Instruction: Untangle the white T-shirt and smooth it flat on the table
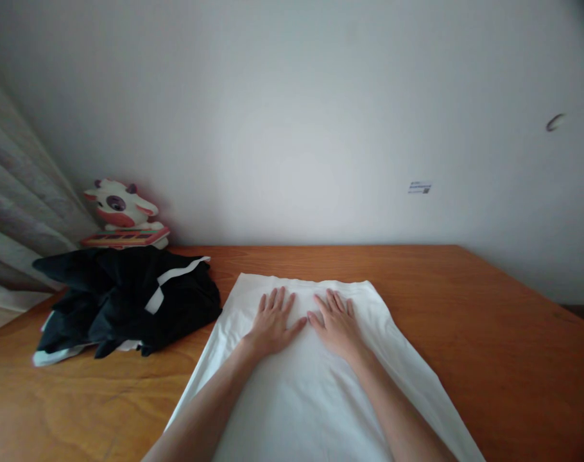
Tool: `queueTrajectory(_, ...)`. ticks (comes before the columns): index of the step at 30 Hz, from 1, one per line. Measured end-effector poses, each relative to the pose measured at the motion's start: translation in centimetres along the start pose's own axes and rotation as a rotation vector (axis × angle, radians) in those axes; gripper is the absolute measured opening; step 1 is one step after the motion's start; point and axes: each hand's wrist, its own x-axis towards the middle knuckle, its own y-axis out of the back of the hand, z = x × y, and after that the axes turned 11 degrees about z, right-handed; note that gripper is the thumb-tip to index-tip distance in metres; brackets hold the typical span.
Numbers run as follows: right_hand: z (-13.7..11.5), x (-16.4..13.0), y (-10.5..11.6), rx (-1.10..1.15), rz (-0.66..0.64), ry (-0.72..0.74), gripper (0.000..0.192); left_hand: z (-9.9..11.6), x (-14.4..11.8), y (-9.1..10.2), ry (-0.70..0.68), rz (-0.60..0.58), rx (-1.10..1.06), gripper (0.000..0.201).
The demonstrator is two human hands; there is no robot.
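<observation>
A white cloth [296, 398], perhaps a garment, is spread over the wooden table, its far edge a little short of the table's back. Flat on its upper left part lies my left hand [273, 324], fingers spread and pointing away from me. My right hand [337, 326] rests palm down on the upper right part, fingers also apart. The two thumbs almost meet near the middle. Light wrinkles run through the fabric around both hands. The near end of the cloth runs out of view at the bottom.
Black clothing with white strips [128, 295] is heaped at the left of the table [465, 333]. Behind it stands a toy cow with a keyboard [123, 212]. A curtain [17, 212] hangs at the far left. The pale wall [292, 128] carries a small label [420, 187] and a hook [555, 122].
</observation>
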Motion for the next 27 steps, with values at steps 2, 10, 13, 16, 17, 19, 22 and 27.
queueTrajectory(2, 0.04, 0.09, 0.12, 0.001, -0.004, 0.004, 0.056, 0.06, 0.11, -0.26, 0.000, 0.012, 0.010, 0.078)
queueTrajectory(10, -0.06, 0.05, 0.15, 0.001, 0.028, 0.019, 0.051, 0.06, 0.25, -0.67, -0.006, 0.062, -0.003, 0.071)
queueTrajectory(13, -0.04, 0.08, 0.23, 0.010, 0.019, 0.020, 0.051, 0.10, 0.26, -0.53, -0.005, 0.045, -0.002, 0.072)
queueTrajectory(16, -0.02, 0.12, 0.18, 0.022, 0.012, 0.024, 0.051, 0.07, 0.25, -0.56, -0.004, 0.036, -0.003, 0.073)
queueTrajectory(17, -0.01, 0.13, 0.14, 0.024, 0.014, 0.025, 0.051, 0.04, 0.24, -0.61, -0.005, 0.039, -0.006, 0.073)
queueTrajectory(19, 0.00, 0.13, 0.06, 0.024, 0.020, 0.024, 0.050, -0.02, 0.23, -0.71, -0.006, 0.046, -0.009, 0.072)
queueTrajectory(22, 0.01, 0.10, -0.04, 0.013, 0.034, 0.024, 0.048, -0.11, 0.21, -0.84, -0.005, 0.055, -0.007, 0.073)
queueTrajectory(27, 0.06, 0.11, -0.13, 0.017, 0.039, 0.024, 0.047, -0.17, 0.17, -0.95, -0.009, 0.072, -0.020, 0.072)
